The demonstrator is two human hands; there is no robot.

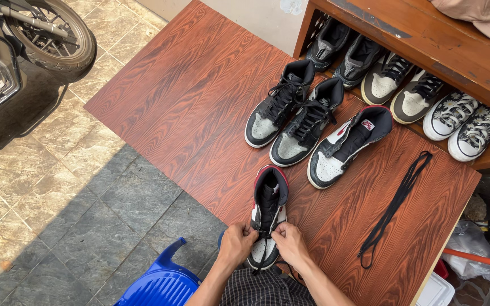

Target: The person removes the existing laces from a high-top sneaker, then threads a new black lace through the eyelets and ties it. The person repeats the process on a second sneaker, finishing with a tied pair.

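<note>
Fingers of both hands pinch the black lace low on a high-top (269, 215), which lies at the near edge of a board (199, 96) of glossy, red-brown wood grain. The left hand (236, 245) and right hand (291, 243) meet over the pale, perforated toe; each is curled, fingertips pressed on the lace. The shoe's collar is black, padded, rimmed red. Its mate (348, 146) lies further off, unlaced. Beside that is a grey-toed pair (295, 111). A loose lace (395, 207), flat and doubled, lies to the right. A blue plastic chair (163, 280) shows below.
</note>
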